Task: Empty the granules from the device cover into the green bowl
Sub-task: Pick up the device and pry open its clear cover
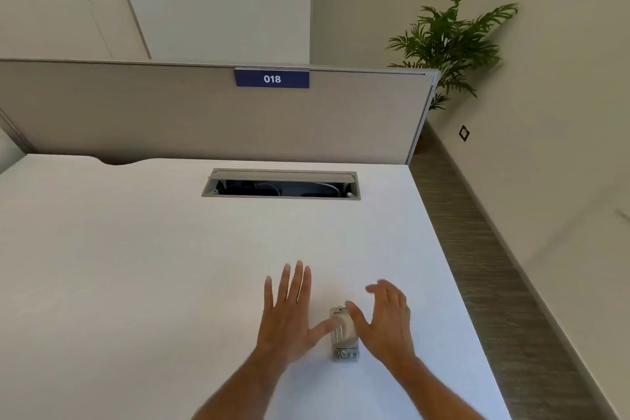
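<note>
Device (pixel 343 334): small, oblong, beige rounded plastic body, grey metal brackets with screws at both ends; lies flat on smooth white counter (pixel 136 266), near right edge. Left hand (pixel 289 314) and right hand (pixel 387 317) flank it, grip apart, fingers spread, thumbs touching body.

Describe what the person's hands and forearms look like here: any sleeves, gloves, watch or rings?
Both the left hand and the right hand are bare, with no gloves. No rings, watch or bracelet show. The forearms are uncovered down to the frame's bottom edge, so no sleeve is in view.
</note>
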### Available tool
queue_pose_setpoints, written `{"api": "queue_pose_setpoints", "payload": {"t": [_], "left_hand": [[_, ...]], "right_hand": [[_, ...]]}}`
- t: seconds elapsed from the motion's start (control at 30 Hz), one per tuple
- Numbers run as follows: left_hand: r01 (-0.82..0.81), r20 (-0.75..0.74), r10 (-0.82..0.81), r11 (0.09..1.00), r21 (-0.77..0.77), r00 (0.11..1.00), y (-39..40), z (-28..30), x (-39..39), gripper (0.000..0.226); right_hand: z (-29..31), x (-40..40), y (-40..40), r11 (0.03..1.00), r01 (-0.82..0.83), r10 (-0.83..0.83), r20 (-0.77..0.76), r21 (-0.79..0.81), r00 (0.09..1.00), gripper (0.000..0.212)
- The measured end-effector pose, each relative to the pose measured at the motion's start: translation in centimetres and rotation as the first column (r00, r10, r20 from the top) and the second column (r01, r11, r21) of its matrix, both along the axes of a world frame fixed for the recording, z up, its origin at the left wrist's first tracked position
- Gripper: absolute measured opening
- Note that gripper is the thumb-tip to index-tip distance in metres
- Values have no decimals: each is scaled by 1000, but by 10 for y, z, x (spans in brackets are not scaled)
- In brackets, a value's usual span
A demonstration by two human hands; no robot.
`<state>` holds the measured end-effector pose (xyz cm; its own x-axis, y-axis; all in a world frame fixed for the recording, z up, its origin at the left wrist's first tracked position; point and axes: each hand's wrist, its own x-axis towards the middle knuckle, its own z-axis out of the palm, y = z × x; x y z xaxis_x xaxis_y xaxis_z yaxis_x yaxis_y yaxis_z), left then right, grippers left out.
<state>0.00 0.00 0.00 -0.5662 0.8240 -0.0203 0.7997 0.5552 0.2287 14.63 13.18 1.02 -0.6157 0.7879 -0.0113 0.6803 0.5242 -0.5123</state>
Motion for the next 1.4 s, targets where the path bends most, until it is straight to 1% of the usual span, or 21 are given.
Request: {"api": "queue_pose_setpoints", "payload": {"t": [0.07, 0.13, 0.2, 0.23, 0.3, 0.4, 0.47, 0.53, 0.63, 0.7, 0.73, 0.87, 0.97, 1.07, 1.13, 1.17, 1.23, 1.27, 1.3, 1.33, 1.4], "left_hand": [[13, 45, -13, 1000, -6, 999, 0, -7, 3, 111], [29, 134, -24, 999, -36, 991, 1, -9, 6, 108], [43, 223, -40, 999, -8, 974, 3, -9, 10, 107], [46, 266, -48, 999, 12, 963, 4, -10, 11, 107], [55, 357, -70, 997, 52, 932, 4, -11, 13, 107], [74, 464, -101, 994, 75, 880, 5, -12, 16, 103], [114, 504, -134, 991, 70, 853, 3, -11, 17, 105], [152, 515, -171, 985, 79, 840, 0, -14, 18, 109], [192, 495, -196, 980, 60, 846, 0, -20, 15, 119], [204, 490, -199, 978, 43, 849, 3, -18, 16, 120], [189, 501, -193, 980, 60, 844, 4, -15, 17, 118], [103, 589, -201, 975, 196, 783, 6, -5, 13, 120], [68, 608, -234, 957, 283, 758, 8, 7, 8, 121], [7, 594, -233, 934, 357, 770, 11, 25, 6, 113], [-14, 562, -244, 910, 415, 791, 13, 35, 5, 107], [-19, 544, -249, 899, 438, 801, 14, 40, 5, 105], [-16, 506, -258, 880, 475, 823, 16, 48, 5, 103], [-9, 484, -264, 872, 490, 835, 17, 52, 6, 103], [2, 462, -271, 864, 503, 844, 18, 55, 7, 103], [16, 442, -281, 857, 514, 852, 19, 58, 9, 103], [51, 410, -304, 850, 524, 860, 19, 63, 14, 101]], "right_hand": [[2, -3, -1, 983, 104, -106, -8, -151, 994, 44], [8, -5, -4, 932, 154, -153, 29, -329, 988, 35], [9, -9, -6, 857, 178, -187, 31, -484, 982, 30], [8, -10, -6, 831, 183, -194, 35, -526, 980, 26], [7, -12, -7, 804, 202, -206, 56, -559, 977, 22], [3, -13, -7, 781, 247, -245, 81, -574, 966, 28], [1, -13, -4, 749, 272, -284, 78, -604, 956, 26], [1, -13, -2, 711, 267, -296, 68, -651, 953, 23], [3, -13, -1, 640, 250, -300, 63, -727, 952, 26], [7, -15, -2, 594, 238, -312, 53, -768, 949, 28], [10, -16, -3, 581, 227, -311, 45, -782, 949, 27], [32, -17, -2, 525, 170, -297, 7, -834, 955, 23], [54, -17, 1, 480, 114, -301, -41, -870, 953, 20], [77, -18, 2, 472, 55, -297, -100, -880, 950, 15], [87, -19, 2, 466, 23, -311, -140, -884, 940, 18], [92, -19, 2, 463, 13, -333, -160, -886, 929, 21], [97, -20, 3, 452, 41, -441, -183, -891, 878, 28], [98, -20, 3, 425, 63, -518, -185, -903, 835, 29], [100, -21, 4, 376, 74, -583, -173, -924, 794, 31], [102, -22, 4, 306, 67, -618, -145, -950, 773, 34], [106, -24, 1, 138, 21, -623, -70, -990, 779, 40]]}}
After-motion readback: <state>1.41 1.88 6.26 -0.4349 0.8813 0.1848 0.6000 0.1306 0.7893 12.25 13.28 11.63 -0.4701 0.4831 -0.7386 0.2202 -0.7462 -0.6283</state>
